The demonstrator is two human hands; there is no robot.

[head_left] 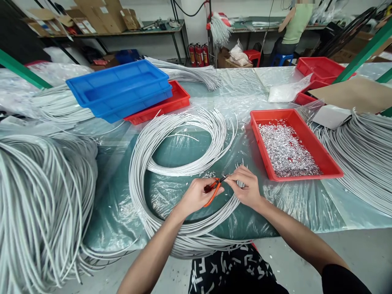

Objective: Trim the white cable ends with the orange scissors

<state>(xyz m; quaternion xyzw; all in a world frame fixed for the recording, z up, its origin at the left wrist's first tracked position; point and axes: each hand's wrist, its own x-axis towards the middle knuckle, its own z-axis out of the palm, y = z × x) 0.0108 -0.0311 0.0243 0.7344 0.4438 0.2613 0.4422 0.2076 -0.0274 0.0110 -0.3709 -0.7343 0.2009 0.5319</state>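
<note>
My left hand [196, 197] is closed round the orange handles of a pair of pliers [213, 192]. Their dark jaws point right, up to the fingertips of my right hand [245, 185]. Those fingers are pinched at the jaws, on what looks like the end of a grey cable; the small piece between them is too fine to make out. Under both hands lies a coil of grey cables [139, 192], its cut ends sticking up beside my right hand. A second looped bundle of white cables [183, 167] overlaps it behind.
To the right, a red tray [306, 178] holds many small shiny metal pieces. Blue trays [122, 87] are stacked on a red one at the back left. Large cable coils lie at left [45, 204] and right [361, 151]. A person [295, 24] sits in the background.
</note>
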